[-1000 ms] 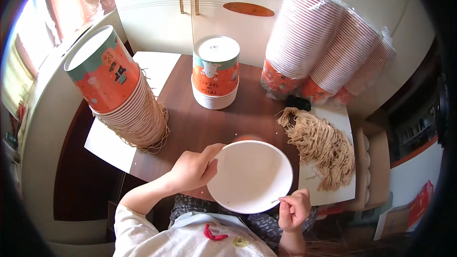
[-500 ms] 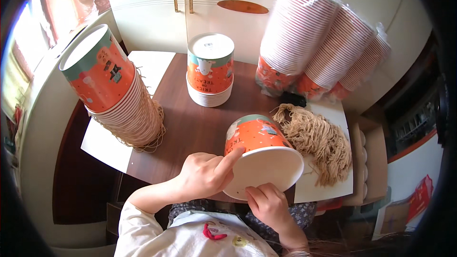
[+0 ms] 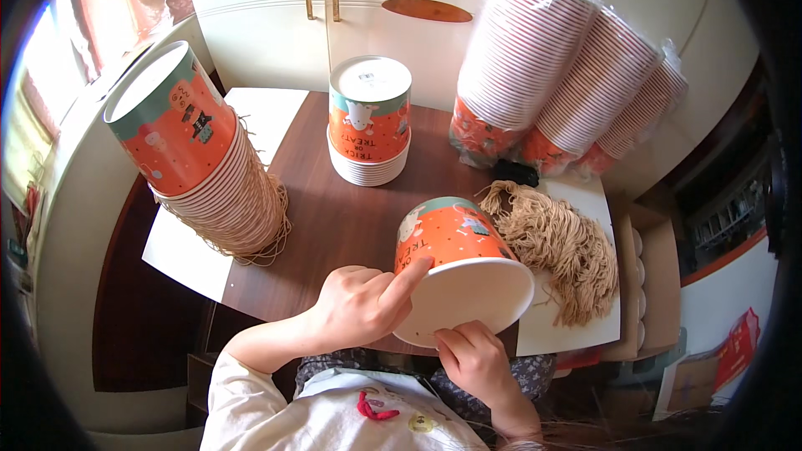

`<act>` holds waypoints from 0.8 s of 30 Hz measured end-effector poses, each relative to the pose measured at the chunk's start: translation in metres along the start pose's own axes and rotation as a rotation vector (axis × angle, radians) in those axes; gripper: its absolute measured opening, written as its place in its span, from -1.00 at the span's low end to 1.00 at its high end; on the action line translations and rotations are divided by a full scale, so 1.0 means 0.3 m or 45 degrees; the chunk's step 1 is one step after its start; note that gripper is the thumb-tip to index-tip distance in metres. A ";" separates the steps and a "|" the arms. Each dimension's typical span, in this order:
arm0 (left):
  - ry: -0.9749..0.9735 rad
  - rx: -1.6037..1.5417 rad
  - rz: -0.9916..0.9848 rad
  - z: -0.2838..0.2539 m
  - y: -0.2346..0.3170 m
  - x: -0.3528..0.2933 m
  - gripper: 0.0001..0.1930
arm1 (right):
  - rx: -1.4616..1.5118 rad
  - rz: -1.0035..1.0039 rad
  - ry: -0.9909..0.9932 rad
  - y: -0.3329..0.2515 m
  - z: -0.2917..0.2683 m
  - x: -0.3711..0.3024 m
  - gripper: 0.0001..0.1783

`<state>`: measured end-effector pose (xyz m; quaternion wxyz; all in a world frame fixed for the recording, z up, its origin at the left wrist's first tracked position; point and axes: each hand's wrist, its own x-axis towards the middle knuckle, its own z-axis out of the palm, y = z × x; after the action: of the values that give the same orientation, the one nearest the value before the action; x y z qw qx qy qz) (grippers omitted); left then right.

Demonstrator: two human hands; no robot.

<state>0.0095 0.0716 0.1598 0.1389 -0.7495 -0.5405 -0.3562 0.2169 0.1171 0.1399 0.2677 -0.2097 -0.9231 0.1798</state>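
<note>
An orange and green paper bucket (image 3: 455, 232) with a white inside is tilted over the table's near edge, its mouth toward me. My left hand (image 3: 361, 305) grips its left side at the rim, the index finger stretched along the printed outer wall and the other fingers curled. My right hand (image 3: 478, 361) is closed in a pinch at the bucket's near rim, fingertips pressed together. Whether a thin cord is between them, I cannot tell. A small dark dot shows on the inner wall beside the right fingertips. Right of the bucket lies a bundle of beige cord (image 3: 555, 250).
At left leans a tall stack of upturned buckets (image 3: 196, 146) with cords hanging from it. A shorter upturned stack (image 3: 369, 121) stands mid-table. Plastic-wrapped stacks (image 3: 535, 50) rise at the back right, near a small black object (image 3: 515, 173). A cardboard box (image 3: 656, 284) is beside the table.
The bucket has tipped very slightly, showing a little more of its printed side. Both hands keep nearly the same places on it.
</note>
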 end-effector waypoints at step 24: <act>-0.041 -0.020 -0.023 -0.018 0.006 0.011 -0.47 | -0.018 -0.013 -0.014 -0.007 0.010 0.000 -0.82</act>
<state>0.0097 0.0701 0.1661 0.1211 -0.7513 -0.5465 -0.3496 0.2148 0.1146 0.1386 0.2619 -0.2059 -0.9269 0.1729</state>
